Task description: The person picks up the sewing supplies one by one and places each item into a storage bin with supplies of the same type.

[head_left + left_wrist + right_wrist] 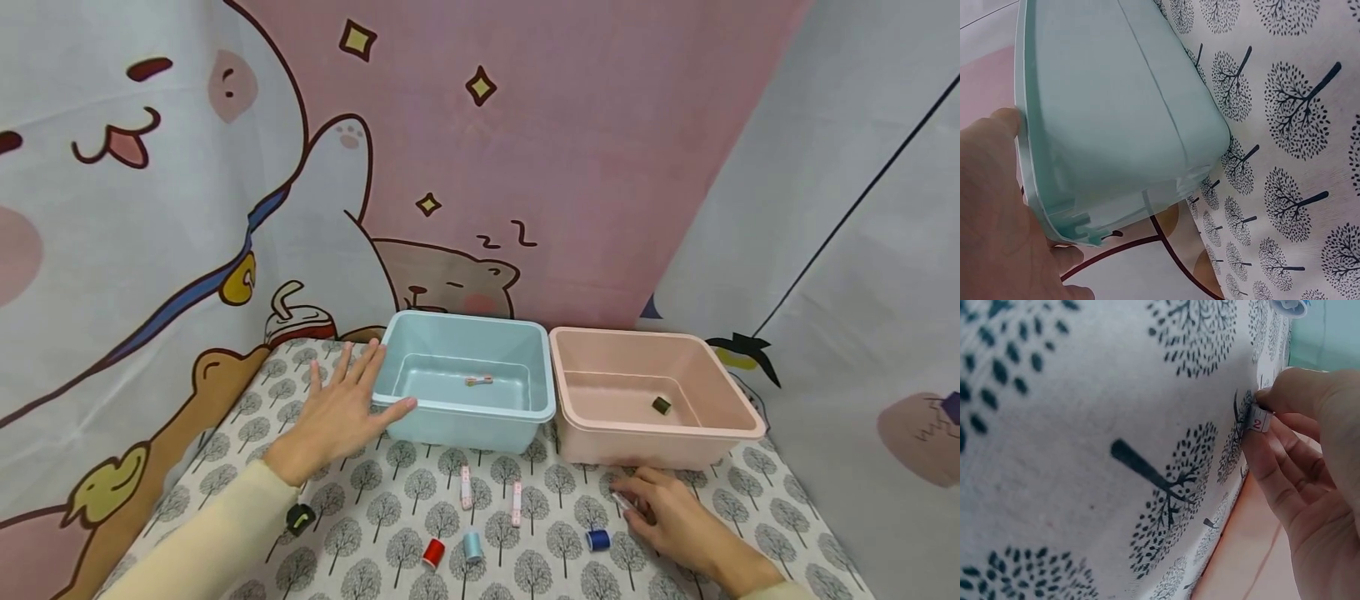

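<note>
Patterned cloth (400, 504), left hand (337, 418) on blue tub (480, 409), right hand (671, 518) pinching tape (1259, 419)

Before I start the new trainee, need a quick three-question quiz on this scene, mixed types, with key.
1. Multiple choice: what does the right hand pinch?
A) a red spool
B) a strip marked with a red 2
C) the rim of the pink bin

2. True or false: the left hand is touching the pink bin.

3. Short answer: what color is the spool nearest the right hand?

Key:
1. B
2. False; it is at the light-blue bin.
3. Dark blue.
</note>
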### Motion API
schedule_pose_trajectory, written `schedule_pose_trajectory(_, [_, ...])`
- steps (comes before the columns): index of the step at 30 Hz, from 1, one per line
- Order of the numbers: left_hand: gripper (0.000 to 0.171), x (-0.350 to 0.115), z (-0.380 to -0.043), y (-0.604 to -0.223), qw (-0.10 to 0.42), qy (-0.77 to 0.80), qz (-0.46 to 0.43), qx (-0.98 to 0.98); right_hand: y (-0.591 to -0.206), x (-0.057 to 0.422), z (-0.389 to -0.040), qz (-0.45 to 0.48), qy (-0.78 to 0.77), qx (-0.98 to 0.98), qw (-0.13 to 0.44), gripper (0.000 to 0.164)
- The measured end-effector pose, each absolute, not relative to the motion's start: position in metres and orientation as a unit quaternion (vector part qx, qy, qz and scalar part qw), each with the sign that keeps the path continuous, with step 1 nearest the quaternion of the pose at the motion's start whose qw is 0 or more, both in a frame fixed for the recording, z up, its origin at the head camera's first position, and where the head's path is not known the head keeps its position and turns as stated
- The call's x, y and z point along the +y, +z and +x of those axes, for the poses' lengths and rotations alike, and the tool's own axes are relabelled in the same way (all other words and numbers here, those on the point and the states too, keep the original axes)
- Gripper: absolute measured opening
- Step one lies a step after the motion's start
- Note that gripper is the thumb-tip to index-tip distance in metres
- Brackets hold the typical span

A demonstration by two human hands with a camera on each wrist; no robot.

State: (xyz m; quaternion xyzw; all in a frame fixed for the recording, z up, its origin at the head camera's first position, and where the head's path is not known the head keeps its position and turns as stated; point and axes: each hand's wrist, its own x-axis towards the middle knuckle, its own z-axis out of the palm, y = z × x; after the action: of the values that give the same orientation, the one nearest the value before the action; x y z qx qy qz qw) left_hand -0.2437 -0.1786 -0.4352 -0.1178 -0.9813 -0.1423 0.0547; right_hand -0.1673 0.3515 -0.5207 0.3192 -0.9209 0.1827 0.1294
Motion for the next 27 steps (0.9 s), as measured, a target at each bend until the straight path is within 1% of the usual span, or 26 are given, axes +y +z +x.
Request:
schedule_pose_trajectory(3, [0.116,-0.18,-0.243,-0.434,0.054,-0.142,-0.12,-0.981,-0.519,0.35,-0.167,0.323,0.181,-0.918,0.139,0.04])
schedule_pose_trajectory(10, [0.117,-0.18,-0.243,-0.434,0.057,-0.146,-0.125,-0.98,-0.51,0.346,-0.165,0.317,0.179,-0.921,0.141,0.04])
schedule_pose_trajectory(17, [0.115,-0.18,-0.244,-0.432,0.057,-0.14,-0.129,-0.98,-0.499,0.338,-0.166,0.341,0.143,-0.907,0.202,0.051])
schedule_pose_trajectory(22, [0.115,-0.179,-0.244,-0.429,0.057,-0.136,-0.131,-0.98,-0.488,0.331,-0.167,0.355,0.132,-0.9,0.215,0.057])
schedule_pose_trajectory(27, [0.117,-0.177,-0.245,-0.428,0.045,-0.138,-0.13,-0.981,-0.477,0.325,-0.167,0.363,0.13,-0.895,0.222,0.052])
